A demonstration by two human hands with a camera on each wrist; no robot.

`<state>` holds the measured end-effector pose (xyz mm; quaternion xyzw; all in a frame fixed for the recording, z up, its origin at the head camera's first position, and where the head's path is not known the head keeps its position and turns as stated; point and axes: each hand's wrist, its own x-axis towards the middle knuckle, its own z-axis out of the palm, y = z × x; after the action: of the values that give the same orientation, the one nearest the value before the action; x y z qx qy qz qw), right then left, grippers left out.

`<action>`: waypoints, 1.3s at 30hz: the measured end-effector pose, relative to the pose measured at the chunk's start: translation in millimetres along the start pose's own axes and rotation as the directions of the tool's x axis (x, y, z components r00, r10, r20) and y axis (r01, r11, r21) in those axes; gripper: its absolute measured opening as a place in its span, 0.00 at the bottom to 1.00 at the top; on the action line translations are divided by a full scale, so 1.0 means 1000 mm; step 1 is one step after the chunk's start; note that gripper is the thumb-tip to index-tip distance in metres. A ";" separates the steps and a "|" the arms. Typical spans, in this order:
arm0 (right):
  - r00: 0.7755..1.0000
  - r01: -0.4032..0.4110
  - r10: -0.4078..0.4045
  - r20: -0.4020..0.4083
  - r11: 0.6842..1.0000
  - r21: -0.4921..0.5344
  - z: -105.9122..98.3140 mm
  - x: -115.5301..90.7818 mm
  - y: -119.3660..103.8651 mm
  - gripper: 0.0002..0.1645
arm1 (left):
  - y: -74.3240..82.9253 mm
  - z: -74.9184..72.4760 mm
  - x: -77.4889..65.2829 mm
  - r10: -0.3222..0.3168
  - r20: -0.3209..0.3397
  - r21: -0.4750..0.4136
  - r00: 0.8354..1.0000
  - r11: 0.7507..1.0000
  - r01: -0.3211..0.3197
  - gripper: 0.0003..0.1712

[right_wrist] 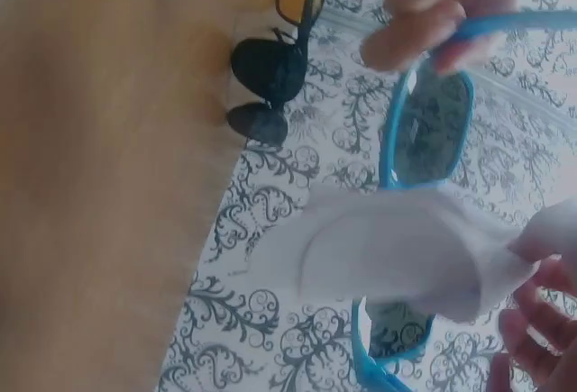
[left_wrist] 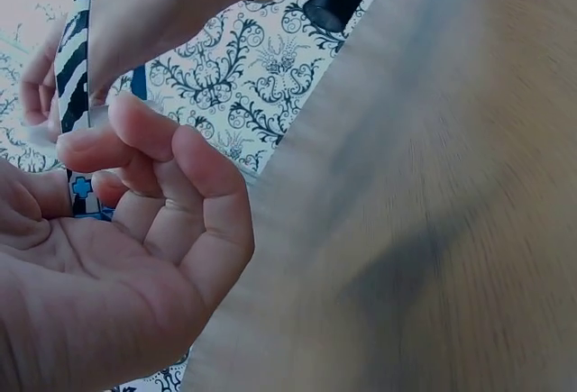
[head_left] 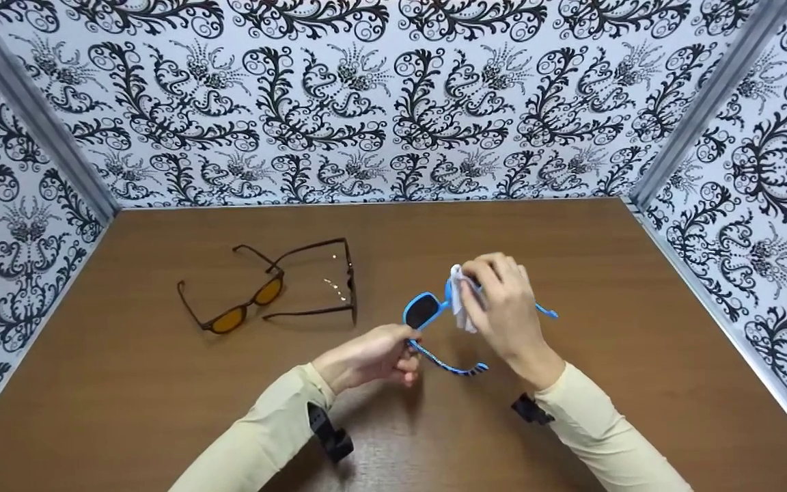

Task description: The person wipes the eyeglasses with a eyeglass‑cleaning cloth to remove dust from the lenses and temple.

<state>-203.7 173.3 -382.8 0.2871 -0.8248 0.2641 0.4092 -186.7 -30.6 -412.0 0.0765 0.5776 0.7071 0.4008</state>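
Blue-framed sunglasses [head_left: 423,311] with dark lenses are held up over the table, their temples unfolded toward the person. My left hand [head_left: 374,357] pinches them at the hinge corner between thumb and index finger; a black-and-white striped temple [left_wrist: 74,72] rises past its fingers in the left wrist view. My right hand [head_left: 508,301] grips a white cloth [head_left: 462,301] that wraps over the other lens. In the right wrist view the cloth [right_wrist: 388,248] covers the bridge side of that lens, and part of the dark lens shows below it.
To the left on the brown table [head_left: 571,424] lie dark-framed glasses with orange lenses [head_left: 229,319] and, beside them, black-framed sunglasses [head_left: 352,287], both with temples unfolded. Patterned panels [head_left: 393,102] wall the table at the back and sides. Black straps [head_left: 330,434] circle both wrists.
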 end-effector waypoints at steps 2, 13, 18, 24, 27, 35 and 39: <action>0.998 -0.038 0.040 0.040 0.998 -0.055 -0.001 0.000 0.003 0.06 | 0.000 0.000 -0.001 0.005 -0.007 0.002 1.000 1.000 -0.005 0.12; 0.977 -0.127 0.170 0.131 0.949 -0.287 0.001 -0.004 0.008 0.08 | -0.004 0.004 -0.002 0.006 0.024 0.069 1.000 0.998 -0.007 0.14; 0.988 -0.065 0.089 0.129 0.982 -0.178 0.003 -0.003 0.007 0.06 | -0.003 0.005 -0.003 0.028 0.019 0.058 0.999 0.998 -0.029 0.13; 0.979 0.004 0.019 0.203 0.994 -0.113 0.001 -0.003 0.010 0.06 | -0.001 0.004 -0.004 0.072 0.002 0.067 0.997 0.995 -0.072 0.13; 0.960 0.015 0.031 0.279 0.987 -0.161 0.000 -0.006 0.011 0.08 | -0.001 0.003 -0.006 0.077 -0.012 0.081 0.997 0.994 -0.076 0.13; 0.984 -0.065 0.109 0.143 0.957 -0.282 0.002 -0.009 0.011 0.09 | -0.003 0.006 -0.007 0.076 -0.014 0.112 0.997 0.991 -0.074 0.14; 0.992 -0.076 0.095 0.079 0.974 -0.215 0.002 -0.005 0.011 0.08 | -0.003 0.007 -0.007 0.081 -0.017 0.125 0.997 0.989 -0.078 0.14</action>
<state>-209.6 180.6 -390.0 0.2177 -0.8771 0.1792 0.3888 -177.0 -30.1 -409.9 0.1165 0.6213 0.6860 0.3604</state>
